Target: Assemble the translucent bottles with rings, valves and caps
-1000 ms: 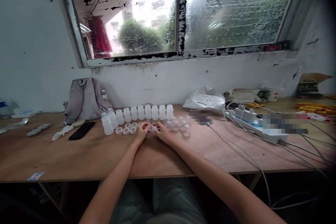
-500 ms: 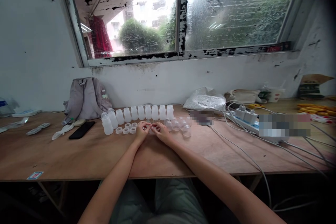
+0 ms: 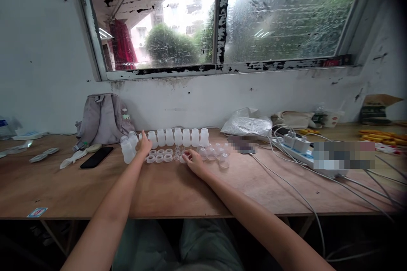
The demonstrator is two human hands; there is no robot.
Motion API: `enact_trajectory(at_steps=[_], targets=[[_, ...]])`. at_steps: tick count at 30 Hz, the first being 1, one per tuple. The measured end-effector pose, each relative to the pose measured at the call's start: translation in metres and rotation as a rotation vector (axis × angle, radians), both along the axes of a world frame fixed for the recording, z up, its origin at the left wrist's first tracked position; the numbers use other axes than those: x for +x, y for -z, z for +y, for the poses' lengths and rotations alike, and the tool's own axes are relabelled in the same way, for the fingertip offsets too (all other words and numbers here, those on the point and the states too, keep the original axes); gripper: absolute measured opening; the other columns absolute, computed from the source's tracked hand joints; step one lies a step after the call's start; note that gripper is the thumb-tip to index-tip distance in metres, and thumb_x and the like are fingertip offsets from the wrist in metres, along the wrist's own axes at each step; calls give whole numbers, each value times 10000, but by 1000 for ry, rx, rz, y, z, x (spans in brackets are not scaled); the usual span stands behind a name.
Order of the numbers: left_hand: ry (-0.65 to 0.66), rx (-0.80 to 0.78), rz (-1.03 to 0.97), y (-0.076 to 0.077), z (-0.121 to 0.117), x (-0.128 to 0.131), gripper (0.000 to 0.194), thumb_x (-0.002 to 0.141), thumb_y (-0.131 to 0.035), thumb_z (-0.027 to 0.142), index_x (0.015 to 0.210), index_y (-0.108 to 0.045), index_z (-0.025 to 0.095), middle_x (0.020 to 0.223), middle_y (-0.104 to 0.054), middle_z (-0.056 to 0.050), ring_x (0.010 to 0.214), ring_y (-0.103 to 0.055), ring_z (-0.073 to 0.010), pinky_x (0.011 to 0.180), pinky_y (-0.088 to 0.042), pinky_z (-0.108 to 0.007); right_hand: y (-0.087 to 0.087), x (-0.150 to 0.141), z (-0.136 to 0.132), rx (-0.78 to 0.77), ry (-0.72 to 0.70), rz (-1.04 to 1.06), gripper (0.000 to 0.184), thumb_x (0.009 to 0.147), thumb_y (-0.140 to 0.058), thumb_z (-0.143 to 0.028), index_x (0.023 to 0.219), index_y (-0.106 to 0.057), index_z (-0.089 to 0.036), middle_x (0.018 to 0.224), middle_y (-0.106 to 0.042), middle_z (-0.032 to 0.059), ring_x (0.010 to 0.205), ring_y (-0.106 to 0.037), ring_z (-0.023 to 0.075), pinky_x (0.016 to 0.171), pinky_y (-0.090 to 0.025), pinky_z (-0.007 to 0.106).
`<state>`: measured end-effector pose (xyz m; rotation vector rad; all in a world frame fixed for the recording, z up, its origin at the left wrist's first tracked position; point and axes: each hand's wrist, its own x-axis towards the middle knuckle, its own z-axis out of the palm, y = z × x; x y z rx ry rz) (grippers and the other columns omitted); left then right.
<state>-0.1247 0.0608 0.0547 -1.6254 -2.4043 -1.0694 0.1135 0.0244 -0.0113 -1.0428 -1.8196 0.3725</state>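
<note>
My left hand (image 3: 144,145) reaches in at the left end of a row of frosted white baby bottles (image 3: 169,137), a finger stretched up beside one of them and partly covering it. Its other fingers are mostly hidden. My right hand (image 3: 193,161) has thumb and fingers pinched on a white bottle ring (image 3: 183,159) low over the table. Left of that ring lie several more white rings (image 3: 159,158) in two short rows. Clear nipple-shaped pieces (image 3: 177,153) stand between the rings and my right hand. Clear domed caps (image 3: 224,160) are grouped to its right.
A grey backpack (image 3: 104,118) leans on the wall behind a black phone (image 3: 96,157). Plastic bags (image 3: 248,122) lie at the back. On the right, a white power strip (image 3: 294,146) has plugs and loose cables (image 3: 288,180) trailing over the table's front edge.
My hands have come apart from their pinch together. The left one has moved left and away from me to the bottles; the right stays near the rings, holding one.
</note>
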Motion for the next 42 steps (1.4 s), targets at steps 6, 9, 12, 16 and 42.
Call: enact_trajectory(at_steps=[6, 9, 12, 16, 42], targets=[[-23, -24, 122, 2, 1, -8, 318, 776, -430, 210, 1079, -462, 120, 872, -614, -187, 846, -581, -325, 657, -424, -392, 1, 1, -1, 14, 6, 0, 179, 774, -475, -311, 822, -581, -175, 789, -610, 43, 711, -549, 154, 642, -420, 262], [9, 43, 194, 5, -6, -3, 232, 795, -403, 207, 989, -514, 142, 910, -585, -165, 844, -575, -306, 669, -425, -384, 0, 1, -1, 16, 9, 10, 173, 773, -469, -307, 816, -576, -178, 777, -607, 40, 695, -544, 154, 635, -417, 263], [56, 138, 249, 2, -16, 5, 203, 804, -402, 232, 911, -553, 150, 1028, -511, -159, 908, -540, -294, 710, -425, -372, -1, 0, -1, 18, 7, 27, 152, 769, -466, -296, 798, -564, -183, 760, -603, 33, 672, -540, 149, 629, -419, 263], [146, 295, 294, -4, -35, 27, 220, 816, -403, 290, 955, -544, 194, 1167, -403, -104, 1084, -418, -252, 885, -356, -349, -3, 0, -2, 24, -4, 68, 143, 778, -442, -294, 796, -531, -184, 749, -593, 30, 659, -545, 148, 625, -427, 260], [762, 365, -4, 54, -64, 88, 478, 684, -617, 333, 1129, -466, 248, 999, -533, -28, 926, -511, -194, 831, -404, -326, -20, 10, -9, 87, 128, 409, 248, 812, -376, -336, 921, -515, -161, 845, -591, 64, 745, -551, 158, 675, -440, 271]])
